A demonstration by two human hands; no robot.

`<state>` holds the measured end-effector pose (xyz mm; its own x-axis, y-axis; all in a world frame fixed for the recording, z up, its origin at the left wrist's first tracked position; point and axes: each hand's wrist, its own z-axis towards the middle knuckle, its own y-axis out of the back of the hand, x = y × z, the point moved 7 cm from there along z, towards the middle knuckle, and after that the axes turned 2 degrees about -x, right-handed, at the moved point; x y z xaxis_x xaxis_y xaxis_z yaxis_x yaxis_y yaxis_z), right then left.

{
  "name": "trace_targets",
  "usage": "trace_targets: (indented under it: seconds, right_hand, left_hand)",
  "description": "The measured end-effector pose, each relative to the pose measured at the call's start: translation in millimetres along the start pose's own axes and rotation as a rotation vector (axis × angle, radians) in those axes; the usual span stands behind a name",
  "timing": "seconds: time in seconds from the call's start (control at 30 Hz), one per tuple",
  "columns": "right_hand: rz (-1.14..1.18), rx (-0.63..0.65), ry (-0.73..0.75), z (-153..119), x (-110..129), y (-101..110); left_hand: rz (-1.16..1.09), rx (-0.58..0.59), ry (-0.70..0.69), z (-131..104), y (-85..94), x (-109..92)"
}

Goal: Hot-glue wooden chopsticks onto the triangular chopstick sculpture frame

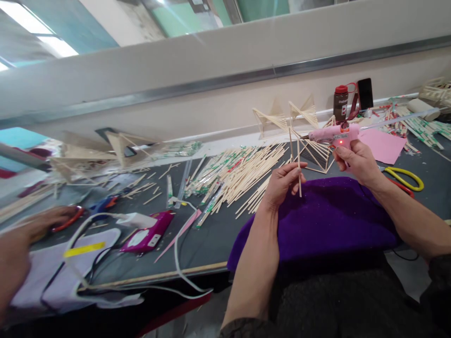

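My left hand [283, 184] pinches a thin wooden stick [299, 162], held nearly upright above the edge of a purple cloth [338, 211]. My right hand [355, 159] is wrapped round the handle of a pink glue gun [333, 134], whose red light glows. Its nozzle points left, close to the top of the stick; whether they touch I cannot tell. A clear glue stick [394, 120] runs out of the gun's back. Behind my hands stands a frame of glued sticks [319, 157] on the dark table.
Loose wooden sticks [252, 176] and paper-wrapped ones lie to the left. Finished twisted stick models [271, 123] stand by the wall. At right are a bottle [340, 103], a phone [365, 94] and yellow-handled scissors [405, 178]. Another person's hand [49, 223] is at far left, near a white cable [178, 253].
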<state>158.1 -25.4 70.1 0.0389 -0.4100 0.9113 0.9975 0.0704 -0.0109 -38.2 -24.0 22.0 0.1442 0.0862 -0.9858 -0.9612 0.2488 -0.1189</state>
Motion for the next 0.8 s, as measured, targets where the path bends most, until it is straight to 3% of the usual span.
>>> trace_targets:
  seconds: [0.8]
  right_hand:
    - [0.008,0.004,-0.015,0.3,0.1,-1.6]
  left_hand:
    - [-0.001,0.025,-0.008,0.7,0.2,0.6]
